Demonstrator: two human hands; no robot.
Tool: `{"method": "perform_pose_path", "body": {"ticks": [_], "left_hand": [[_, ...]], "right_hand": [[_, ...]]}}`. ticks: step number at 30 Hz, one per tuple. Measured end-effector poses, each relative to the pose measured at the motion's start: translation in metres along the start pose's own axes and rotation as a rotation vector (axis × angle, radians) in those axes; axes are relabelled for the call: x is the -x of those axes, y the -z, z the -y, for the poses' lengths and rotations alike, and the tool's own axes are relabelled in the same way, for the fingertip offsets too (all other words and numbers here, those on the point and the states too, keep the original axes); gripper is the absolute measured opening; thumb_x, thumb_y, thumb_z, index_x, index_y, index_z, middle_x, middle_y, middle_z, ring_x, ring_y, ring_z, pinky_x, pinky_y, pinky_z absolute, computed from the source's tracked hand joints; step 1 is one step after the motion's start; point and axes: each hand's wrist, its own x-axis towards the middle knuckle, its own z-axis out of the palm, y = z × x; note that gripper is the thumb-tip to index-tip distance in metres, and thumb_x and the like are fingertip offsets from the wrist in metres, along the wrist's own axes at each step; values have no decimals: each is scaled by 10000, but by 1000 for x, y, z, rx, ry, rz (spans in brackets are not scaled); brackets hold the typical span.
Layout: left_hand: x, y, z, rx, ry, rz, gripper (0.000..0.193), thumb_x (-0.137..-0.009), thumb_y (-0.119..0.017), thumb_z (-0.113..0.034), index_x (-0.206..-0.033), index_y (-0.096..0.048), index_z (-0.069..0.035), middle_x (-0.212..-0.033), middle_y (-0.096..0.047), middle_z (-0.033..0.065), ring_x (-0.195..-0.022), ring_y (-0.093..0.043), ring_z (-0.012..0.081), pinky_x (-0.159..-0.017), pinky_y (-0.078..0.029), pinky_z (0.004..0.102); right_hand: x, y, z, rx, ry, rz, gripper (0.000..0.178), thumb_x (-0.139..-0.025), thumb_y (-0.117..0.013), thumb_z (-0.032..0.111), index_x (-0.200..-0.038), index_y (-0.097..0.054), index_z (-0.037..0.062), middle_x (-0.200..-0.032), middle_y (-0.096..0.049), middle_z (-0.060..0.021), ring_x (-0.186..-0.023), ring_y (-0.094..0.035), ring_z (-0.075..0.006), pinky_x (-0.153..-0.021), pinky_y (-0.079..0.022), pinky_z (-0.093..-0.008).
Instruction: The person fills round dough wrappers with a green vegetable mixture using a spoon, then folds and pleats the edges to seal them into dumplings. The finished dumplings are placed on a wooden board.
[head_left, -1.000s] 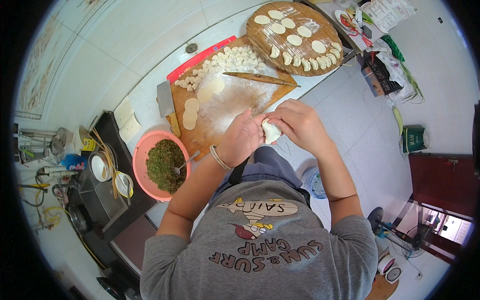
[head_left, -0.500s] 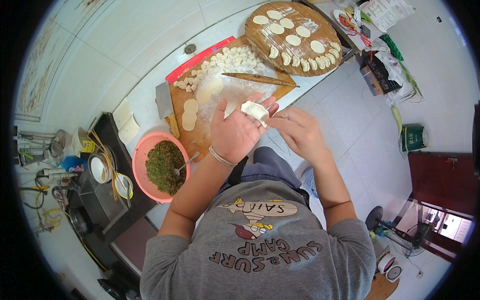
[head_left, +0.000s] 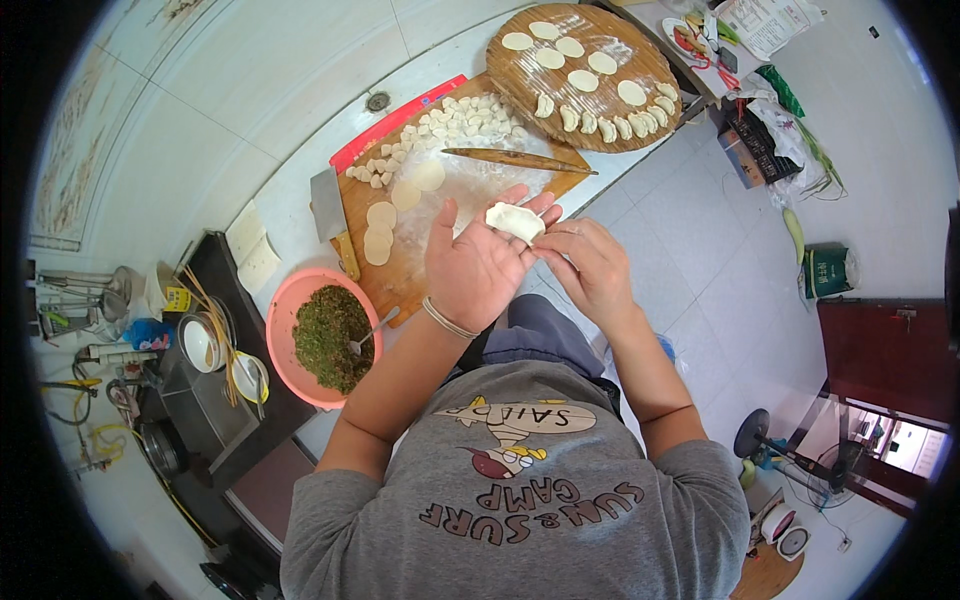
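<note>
A folded white dumpling (head_left: 514, 222) lies across the fingers of my left hand (head_left: 472, 262), which is palm up with its fingers stretched out. My right hand (head_left: 590, 262) pinches the dumpling's near right end between thumb and fingertips. Both hands are over the near edge of a floured wooden board (head_left: 470, 200). On that board lie a thin rolling pin (head_left: 520, 159), several flat dough wrappers (head_left: 379, 230) and a heap of small dough pieces (head_left: 465, 120). To the left, a pink bowl (head_left: 283, 369) holds green chopped filling (head_left: 330, 340) and a spoon (head_left: 378, 328).
At the far right, a round wooden board (head_left: 600, 30) carries wrappers and a curved row of finished dumplings (head_left: 607, 129). A cleaver (head_left: 328, 205) lies on the wooden board's left edge. Further left are chopsticks (head_left: 217, 330) and white bowls (head_left: 200, 342). Bags (head_left: 785, 130) stand on the floor at right.
My right hand has shifted slightly left and closer to the dumpling, now pinching its end. The dumpling has moved a little to the right with my left hand.
</note>
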Motion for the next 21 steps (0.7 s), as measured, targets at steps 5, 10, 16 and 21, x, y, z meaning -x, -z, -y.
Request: {"method": "perform_pose_path", "body": {"ticks": [5, 10, 16, 21], "left_hand": [[2, -1, 6, -55, -24, 5, 742, -922, -288, -554, -1337, -353, 59, -1391, -357, 270, -1345, -268, 393, -1119, -200, 480], [2, 5, 8, -125, -91, -8, 711, -921, -299, -555, -1313, -377, 33, -1358, -386, 258, -1303, -328, 373, -1102, -245, 447], [4, 1, 1, -5, -38, -3, 716, -921, -320, -540, -1312, -356, 59, -1362, -368, 284, -1312, -319, 378, -1116, -228, 460], [5, 2, 4, -7, -38, 8, 695, -927, -316, -528, -1305, -364, 54, -1365, -361, 288, -1315, -310, 374, -1119, -219, 460]], "right_hand": [[8, -5, 1, -10, -143, -30, 163, -742, -682, 6, -883, -602, 17, -805, -620, -109, -694, -609, -264, -617, -491, -329], [10, -8, 7, -49, -295, -42, 164, -762, -664, 5, -915, -606, 21, -812, -626, -106, -706, -619, -263, -625, -496, -321], [4, 7, -5, -28, -68, 42, 177, -769, -643, -10, -940, -647, 38, -856, -628, -107, -814, -629, -258, -695, -511, -324], [1, 8, -2, -53, -47, 77, 139, -758, -643, -27, -888, -652, 20, -880, -622, -115, -844, -623, -267, -701, -510, -330]]}}
